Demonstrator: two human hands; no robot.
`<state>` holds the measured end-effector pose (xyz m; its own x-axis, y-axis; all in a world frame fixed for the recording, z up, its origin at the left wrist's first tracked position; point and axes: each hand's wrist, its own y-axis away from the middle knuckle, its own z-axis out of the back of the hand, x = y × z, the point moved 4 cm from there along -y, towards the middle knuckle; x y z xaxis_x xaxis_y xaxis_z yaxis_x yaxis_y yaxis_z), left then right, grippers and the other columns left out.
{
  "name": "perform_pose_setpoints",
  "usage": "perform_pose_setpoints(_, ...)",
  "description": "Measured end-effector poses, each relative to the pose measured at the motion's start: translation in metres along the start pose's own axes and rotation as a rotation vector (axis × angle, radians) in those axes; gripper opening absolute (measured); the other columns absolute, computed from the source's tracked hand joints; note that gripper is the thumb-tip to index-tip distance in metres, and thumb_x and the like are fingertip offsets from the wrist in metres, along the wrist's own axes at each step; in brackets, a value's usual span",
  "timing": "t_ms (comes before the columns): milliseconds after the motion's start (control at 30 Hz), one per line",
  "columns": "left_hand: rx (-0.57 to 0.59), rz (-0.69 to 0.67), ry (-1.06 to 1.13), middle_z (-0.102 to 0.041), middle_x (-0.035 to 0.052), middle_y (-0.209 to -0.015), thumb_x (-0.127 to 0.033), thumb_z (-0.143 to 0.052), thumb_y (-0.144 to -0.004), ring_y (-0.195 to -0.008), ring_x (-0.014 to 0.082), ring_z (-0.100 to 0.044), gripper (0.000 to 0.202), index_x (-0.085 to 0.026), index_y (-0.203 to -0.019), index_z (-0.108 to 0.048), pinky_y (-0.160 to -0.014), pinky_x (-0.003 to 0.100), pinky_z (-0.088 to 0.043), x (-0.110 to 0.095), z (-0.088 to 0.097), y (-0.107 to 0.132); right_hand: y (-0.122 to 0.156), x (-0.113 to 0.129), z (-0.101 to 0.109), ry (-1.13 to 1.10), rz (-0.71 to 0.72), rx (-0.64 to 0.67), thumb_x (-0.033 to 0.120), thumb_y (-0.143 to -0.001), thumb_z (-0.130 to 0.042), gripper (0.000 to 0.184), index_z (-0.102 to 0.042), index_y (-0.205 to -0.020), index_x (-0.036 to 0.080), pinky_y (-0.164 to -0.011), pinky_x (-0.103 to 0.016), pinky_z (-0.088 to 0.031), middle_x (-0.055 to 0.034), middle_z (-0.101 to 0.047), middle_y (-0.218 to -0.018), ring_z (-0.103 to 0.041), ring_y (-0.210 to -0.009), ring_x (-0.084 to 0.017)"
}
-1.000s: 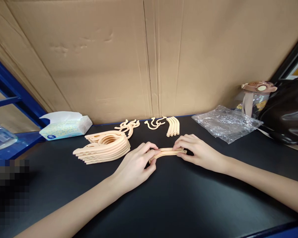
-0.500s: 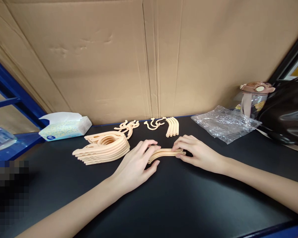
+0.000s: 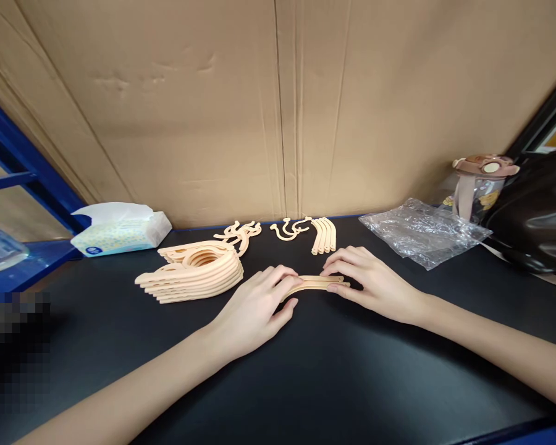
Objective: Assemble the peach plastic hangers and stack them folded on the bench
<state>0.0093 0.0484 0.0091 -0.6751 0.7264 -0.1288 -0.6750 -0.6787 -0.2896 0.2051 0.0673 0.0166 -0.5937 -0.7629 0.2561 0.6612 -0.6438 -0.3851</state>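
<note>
Two curved beige hanger arms (image 3: 315, 283) lie side by side on the black tabletop between my hands. My left hand (image 3: 265, 303) is bent round their left end, its fingers over the top and its thumb at the near side, hiding that end. At the right end, my right hand (image 3: 368, 281) pinches the pieces between thumb and fingers; small holes show at their tips. A neat stack of beige hanger pieces (image 3: 199, 275) rests just left of my left hand. Beyond my right hand, several similar arms (image 3: 324, 236) lie in a row.
Small beige hooks (image 3: 287, 230) lie loose at the back, with a tangled heap of more hooks (image 3: 241, 233) beside them. A tissue pack (image 3: 120, 232) stands at left. On the right are a crumpled clear plastic bag (image 3: 424, 232), a bottle (image 3: 482, 185) and a black bag (image 3: 532, 204). Cardboard (image 3: 189, 123) walls the back.
My left fingers have slid slightly right and cover more of the arms' left end. The right hand keeps its pinch, nearly in place. The view has shifted a little.
</note>
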Motion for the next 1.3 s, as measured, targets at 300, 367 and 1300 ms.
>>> perform_pose_setpoints(300, 0.005, 0.007, 0.021, -0.055, 0.0045, -0.118, -0.02, -0.045, -0.093, -0.1, 0.0215, -0.056, 0.027, -0.023, -0.12, -0.047, -0.084, 0.037, -0.048, 0.0, 0.002, -0.001, -0.04, 0.01, 0.014, 0.096, 0.036, 0.042, 0.036, -0.093, -0.05, 0.022, -0.065, -0.091, 0.02, -0.086, -0.034, -0.037, -0.0033, -0.065, -0.094, -0.055, -0.091, -0.018)
perform_pose_setpoints(367, -0.002, -0.002, 0.016, -0.055, 0.0048, -0.118, -0.019, -0.045, -0.093, -0.1, 0.0219, -0.056, 0.027, -0.022, -0.119, -0.047, -0.084, 0.037, -0.047, 0.0, 0.002, -0.001, -0.065, 0.012, 0.011, 0.109, 0.046, 0.032, 0.037, -0.092, -0.052, 0.023, -0.065, -0.087, 0.019, -0.085, -0.034, -0.037, -0.0035, -0.066, -0.089, -0.055, -0.091, -0.019)
perform_pose_setpoints(1300, 0.0, -0.003, 0.006, -0.056, 0.0063, -0.114, -0.019, -0.045, -0.092, -0.095, 0.0219, -0.057, 0.024, -0.021, -0.115, -0.051, -0.081, 0.037, -0.049, 0.0, 0.003, 0.0, -0.206, -0.008, -0.069, 0.162, -0.333, 0.29, 0.035, -0.092, -0.054, 0.031, -0.056, -0.116, 0.016, -0.083, -0.04, -0.052, -0.0075, -0.059, -0.114, -0.06, -0.097, -0.019)
